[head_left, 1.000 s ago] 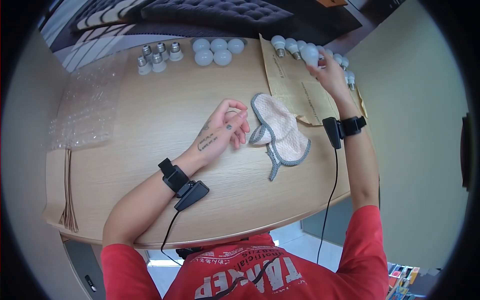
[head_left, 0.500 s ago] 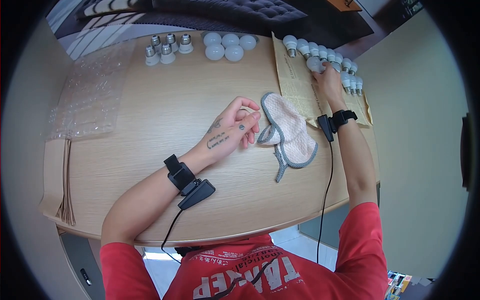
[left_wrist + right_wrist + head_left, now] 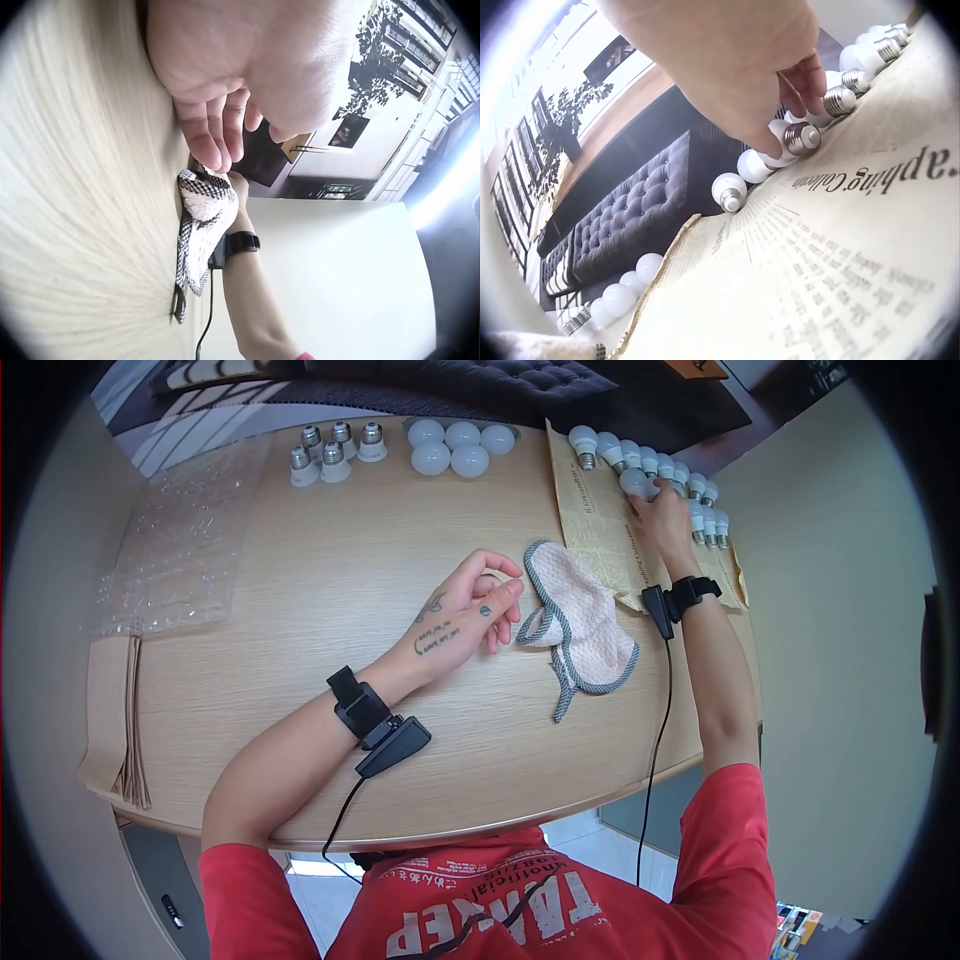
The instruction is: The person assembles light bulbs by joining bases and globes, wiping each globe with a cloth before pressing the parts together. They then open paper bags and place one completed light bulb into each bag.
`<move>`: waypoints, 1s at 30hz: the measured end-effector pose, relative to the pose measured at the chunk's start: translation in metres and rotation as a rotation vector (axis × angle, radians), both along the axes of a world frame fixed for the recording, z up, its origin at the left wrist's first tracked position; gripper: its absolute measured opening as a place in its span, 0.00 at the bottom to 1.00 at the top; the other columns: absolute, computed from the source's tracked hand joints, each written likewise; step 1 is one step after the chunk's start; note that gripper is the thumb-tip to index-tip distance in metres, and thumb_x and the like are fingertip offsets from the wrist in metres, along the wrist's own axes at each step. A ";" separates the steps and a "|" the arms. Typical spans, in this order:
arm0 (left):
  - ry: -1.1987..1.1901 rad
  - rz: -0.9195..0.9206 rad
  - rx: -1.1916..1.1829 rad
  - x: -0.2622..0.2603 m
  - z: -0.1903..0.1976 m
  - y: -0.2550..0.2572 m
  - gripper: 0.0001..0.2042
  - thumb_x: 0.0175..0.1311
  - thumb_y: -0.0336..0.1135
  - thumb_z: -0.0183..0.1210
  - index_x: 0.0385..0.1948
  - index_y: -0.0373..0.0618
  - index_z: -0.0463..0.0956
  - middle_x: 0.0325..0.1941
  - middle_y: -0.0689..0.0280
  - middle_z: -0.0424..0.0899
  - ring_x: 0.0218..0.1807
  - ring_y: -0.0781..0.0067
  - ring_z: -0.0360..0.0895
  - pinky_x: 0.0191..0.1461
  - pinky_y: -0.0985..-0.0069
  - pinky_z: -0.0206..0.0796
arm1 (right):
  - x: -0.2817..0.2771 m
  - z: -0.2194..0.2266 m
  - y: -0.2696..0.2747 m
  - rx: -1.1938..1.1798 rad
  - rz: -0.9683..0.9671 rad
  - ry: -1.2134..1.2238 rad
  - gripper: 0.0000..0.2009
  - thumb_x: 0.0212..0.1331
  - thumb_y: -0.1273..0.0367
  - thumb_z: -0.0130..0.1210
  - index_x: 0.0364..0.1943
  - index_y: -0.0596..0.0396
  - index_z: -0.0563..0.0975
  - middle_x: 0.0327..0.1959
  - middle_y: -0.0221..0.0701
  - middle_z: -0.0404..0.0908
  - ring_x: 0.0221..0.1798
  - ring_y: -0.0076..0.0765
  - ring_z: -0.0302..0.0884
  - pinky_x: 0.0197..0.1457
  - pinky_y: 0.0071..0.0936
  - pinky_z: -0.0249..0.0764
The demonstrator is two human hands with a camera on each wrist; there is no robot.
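Observation:
At the back right my right hand (image 3: 668, 525) reaches over brown paper printed like newspaper (image 3: 605, 525). Its thumb and fingers pinch a white light bulb (image 3: 802, 139) low over the paper, with the metal screw cap towards the right wrist camera. Just behind the hand is a row of similar bulbs (image 3: 583, 445), and several more bulbs (image 3: 709, 525) lie to its right. My left hand (image 3: 465, 615) rests on the table, fingers loosely curled and holding nothing. Beside its fingertips lies a crumpled pale pink cloth (image 3: 575, 610) with a checked edge.
Several white bulb bases with screw caps (image 3: 372, 445) stand at the back left. White round bulb covers (image 3: 430, 457) sit together at the back middle. Clear bubble wrap (image 3: 180, 550) and folded brown paper (image 3: 113, 710) lie along the table's left side.
My right hand has lowered the bulb onto the paper's level, in front of the back row, moving slightly towards me. The left hand has kept its pose, while the head view has shifted a little.

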State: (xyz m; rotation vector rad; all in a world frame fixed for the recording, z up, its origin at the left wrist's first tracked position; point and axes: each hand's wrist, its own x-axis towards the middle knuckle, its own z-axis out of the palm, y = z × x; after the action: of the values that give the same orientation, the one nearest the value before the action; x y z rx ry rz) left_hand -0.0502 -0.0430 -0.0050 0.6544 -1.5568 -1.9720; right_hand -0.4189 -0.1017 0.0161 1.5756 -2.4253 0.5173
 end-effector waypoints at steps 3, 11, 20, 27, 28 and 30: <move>0.005 0.000 -0.002 0.001 0.001 0.000 0.13 0.77 0.40 0.45 0.54 0.44 0.64 0.34 0.66 0.77 0.31 0.81 0.76 0.33 0.83 0.70 | 0.008 0.006 0.002 -0.036 0.001 0.026 0.27 0.53 0.59 0.64 0.55 0.61 0.75 0.51 0.53 0.79 0.54 0.59 0.78 0.57 0.47 0.73; -0.007 0.004 0.001 0.001 0.001 0.001 0.12 0.77 0.40 0.44 0.53 0.44 0.65 0.33 0.67 0.77 0.31 0.81 0.75 0.33 0.83 0.70 | 0.019 0.005 -0.026 -0.001 0.448 0.457 0.19 0.61 0.61 0.55 0.58 0.41 0.77 0.53 0.40 0.77 0.57 0.50 0.73 0.59 0.47 0.69; -0.016 0.007 0.000 0.001 0.003 0.001 0.12 0.77 0.39 0.44 0.53 0.44 0.65 0.32 0.68 0.76 0.30 0.82 0.75 0.32 0.84 0.69 | 0.026 -0.004 -0.053 0.215 0.411 0.457 0.20 0.66 0.59 0.50 0.62 0.36 0.74 0.58 0.35 0.75 0.64 0.49 0.66 0.65 0.52 0.62; -0.024 0.008 0.003 0.001 0.004 0.001 0.12 0.78 0.39 0.44 0.53 0.44 0.65 0.32 0.68 0.77 0.30 0.83 0.75 0.32 0.84 0.70 | 0.027 -0.008 -0.059 0.207 0.390 0.455 0.21 0.66 0.58 0.50 0.63 0.37 0.74 0.57 0.35 0.76 0.63 0.48 0.66 0.65 0.50 0.62; -0.024 0.009 0.001 0.001 0.004 0.001 0.12 0.78 0.39 0.44 0.53 0.44 0.65 0.32 0.68 0.77 0.30 0.83 0.75 0.32 0.84 0.70 | 0.027 -0.008 -0.058 0.204 0.393 0.446 0.21 0.66 0.58 0.50 0.62 0.37 0.74 0.56 0.35 0.76 0.63 0.48 0.67 0.64 0.50 0.63; -0.023 0.008 -0.002 0.001 0.004 0.001 0.12 0.78 0.39 0.44 0.53 0.44 0.65 0.32 0.68 0.77 0.30 0.83 0.75 0.32 0.84 0.70 | 0.026 -0.007 -0.057 0.198 0.400 0.431 0.20 0.65 0.58 0.51 0.62 0.37 0.75 0.56 0.35 0.76 0.62 0.48 0.67 0.64 0.50 0.64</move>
State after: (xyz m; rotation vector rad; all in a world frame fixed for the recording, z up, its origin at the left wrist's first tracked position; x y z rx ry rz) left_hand -0.0495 -0.0420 -0.0007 0.6843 -1.5670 -1.9632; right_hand -0.3928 -0.1584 0.0096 2.0204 -1.8958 -0.0179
